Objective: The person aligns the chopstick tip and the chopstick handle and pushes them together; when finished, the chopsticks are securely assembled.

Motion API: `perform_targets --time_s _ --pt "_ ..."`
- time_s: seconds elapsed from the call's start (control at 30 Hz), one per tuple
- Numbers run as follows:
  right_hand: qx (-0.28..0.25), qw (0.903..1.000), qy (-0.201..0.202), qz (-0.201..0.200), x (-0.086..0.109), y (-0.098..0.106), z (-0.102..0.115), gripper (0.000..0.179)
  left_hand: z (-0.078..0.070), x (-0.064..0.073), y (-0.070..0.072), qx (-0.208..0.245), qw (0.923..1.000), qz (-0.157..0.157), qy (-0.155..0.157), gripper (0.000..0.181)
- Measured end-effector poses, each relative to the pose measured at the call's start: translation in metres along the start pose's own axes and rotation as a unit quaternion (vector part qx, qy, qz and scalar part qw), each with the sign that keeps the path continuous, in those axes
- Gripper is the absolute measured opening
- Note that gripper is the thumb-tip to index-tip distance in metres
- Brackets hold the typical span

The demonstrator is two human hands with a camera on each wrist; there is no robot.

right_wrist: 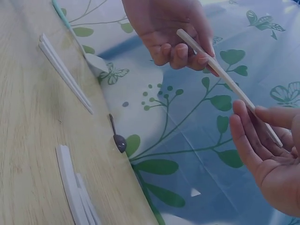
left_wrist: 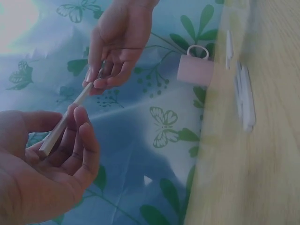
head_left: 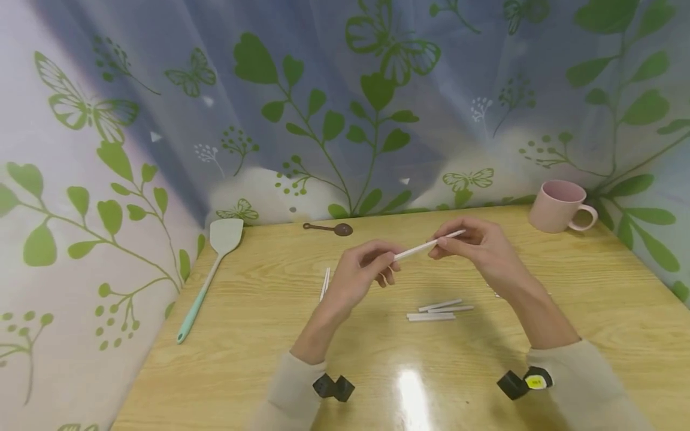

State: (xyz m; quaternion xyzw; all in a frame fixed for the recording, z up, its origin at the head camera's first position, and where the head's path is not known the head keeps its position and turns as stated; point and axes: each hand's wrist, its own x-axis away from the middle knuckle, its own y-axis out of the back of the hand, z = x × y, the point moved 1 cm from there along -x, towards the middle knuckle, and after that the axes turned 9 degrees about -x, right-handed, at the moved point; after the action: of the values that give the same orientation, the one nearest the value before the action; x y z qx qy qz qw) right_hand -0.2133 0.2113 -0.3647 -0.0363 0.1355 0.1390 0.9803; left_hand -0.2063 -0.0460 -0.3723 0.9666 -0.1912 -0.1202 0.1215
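Observation:
A slim white stick with square sides, chopstick-like [head_left: 415, 249], is held slanting above the table between both hands. My left hand [head_left: 353, 272] pinches its lower end between thumb and fingers. Toward the other end, my right hand [head_left: 480, 242] pinches it, and the tip pokes out past the fingers. In the left wrist view the blunt square end of the chopstick [left_wrist: 56, 133] lies over the left fingers. Below the hands, several matching chopsticks [head_left: 439, 310] lie in a loose bunch on the table. Two more chopsticks [head_left: 325, 284] lie beside the left hand, partly hidden by it.
A spatula [head_left: 225, 236] with a mint handle lies along the left table edge. Near the curtain rests a small brown spoon [head_left: 342, 229]. A pink mug [head_left: 557, 206] stands at the back right. White pieces [head_left: 496, 292] show partly behind the right forearm.

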Motion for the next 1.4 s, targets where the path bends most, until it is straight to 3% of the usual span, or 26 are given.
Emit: perform_targets --time_s 0.37,0.73,1.0,1.4 --pt "-0.074 0.9972 -0.005 0.012 -0.022 -0.015 -0.019 0.018 0.019 0.017 0.012 -0.022 0.9985 0.022 0.044 0.024" --pt "-0.064 0.9958 -0.062 -0.021 -0.037 -0.034 -0.047 0.039 0.045 0.042 0.014 -0.047 0.9928 0.075 0.081 0.029" --pt "-0.081 0.9937 -0.078 -0.010 -0.046 -0.060 -0.071 0.038 0.057 0.060 0.022 -0.064 0.9869 0.098 0.112 0.031" --pt "-0.077 0.9906 -0.112 0.010 -0.061 -0.096 -0.096 0.039 0.067 0.079 0.042 -0.091 0.9771 0.095 0.167 0.030"
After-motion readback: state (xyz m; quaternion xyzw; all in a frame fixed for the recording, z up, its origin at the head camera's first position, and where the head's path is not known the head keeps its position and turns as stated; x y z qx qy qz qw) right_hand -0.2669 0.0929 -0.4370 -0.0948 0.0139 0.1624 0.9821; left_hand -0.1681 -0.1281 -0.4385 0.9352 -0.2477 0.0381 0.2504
